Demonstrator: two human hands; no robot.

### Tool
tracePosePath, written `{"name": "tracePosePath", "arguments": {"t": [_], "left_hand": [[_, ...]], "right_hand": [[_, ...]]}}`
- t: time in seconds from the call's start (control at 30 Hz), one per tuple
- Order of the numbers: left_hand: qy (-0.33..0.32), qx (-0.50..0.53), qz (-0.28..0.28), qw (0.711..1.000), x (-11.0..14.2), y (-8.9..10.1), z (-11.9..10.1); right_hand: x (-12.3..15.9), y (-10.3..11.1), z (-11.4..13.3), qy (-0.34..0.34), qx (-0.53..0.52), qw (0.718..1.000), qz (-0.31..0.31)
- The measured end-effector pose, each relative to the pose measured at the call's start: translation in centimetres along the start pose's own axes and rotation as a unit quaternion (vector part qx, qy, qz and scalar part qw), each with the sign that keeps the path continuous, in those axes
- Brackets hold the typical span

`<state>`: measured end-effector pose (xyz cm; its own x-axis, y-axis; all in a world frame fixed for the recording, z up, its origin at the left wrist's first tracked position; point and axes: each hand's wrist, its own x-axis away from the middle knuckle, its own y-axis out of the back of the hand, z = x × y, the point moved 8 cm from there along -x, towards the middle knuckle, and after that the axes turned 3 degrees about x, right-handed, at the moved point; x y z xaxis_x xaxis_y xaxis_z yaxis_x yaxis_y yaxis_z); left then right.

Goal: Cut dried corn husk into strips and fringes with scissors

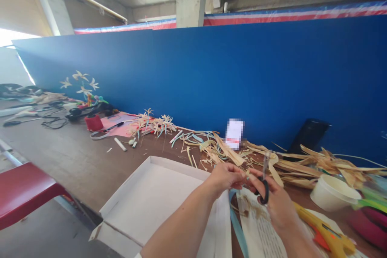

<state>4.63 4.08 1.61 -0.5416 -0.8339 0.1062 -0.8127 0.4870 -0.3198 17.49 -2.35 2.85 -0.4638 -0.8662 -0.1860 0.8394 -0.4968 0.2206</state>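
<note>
My left hand [225, 178] is closed in a pinch, its fingertips meeting those of my right hand. A small pale piece [248, 174], like a strip of dried husk, shows between the fingertips; most of it is hidden. Black-handled scissors [264, 191] hang on my right hand [276, 197], with the blades pointing up and away. Just beyond both hands lies a heap of dried husk strips [223, 149] mixed with light blue strips. A blue ribbon [237, 225] and a printed sheet [260, 225] lie beneath the hands.
An open white box lid [145, 193] sits left of my forearm. To the right are a yellow glue gun [326, 229] and a cream tub [334, 193]. Husk flowers [157, 123], a red thread spool [92, 122] and a blue partition [193, 76] stand farther back.
</note>
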Motion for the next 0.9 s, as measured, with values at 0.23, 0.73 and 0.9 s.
{"name": "tracePosePath", "arguments": {"t": [0.23, 0.73, 0.9], "left_hand": [[-0.006, 0.054, -0.042, 0.998, -0.1, 0.9, -0.4], [0.001, 0.050, -0.047, 0.998, 0.2, 1.0, -0.7], [0.002, 0.048, -0.052, 0.998, 0.2, 1.1, -0.7]], "right_hand": [[1.6, -3.4, -0.7, -0.078, 0.020, 0.979, 0.189], [1.8, -3.9, -0.3, -0.069, 0.077, 0.970, 0.219], [1.7, -4.1, -0.4, -0.057, 0.089, 0.967, 0.230]]}}
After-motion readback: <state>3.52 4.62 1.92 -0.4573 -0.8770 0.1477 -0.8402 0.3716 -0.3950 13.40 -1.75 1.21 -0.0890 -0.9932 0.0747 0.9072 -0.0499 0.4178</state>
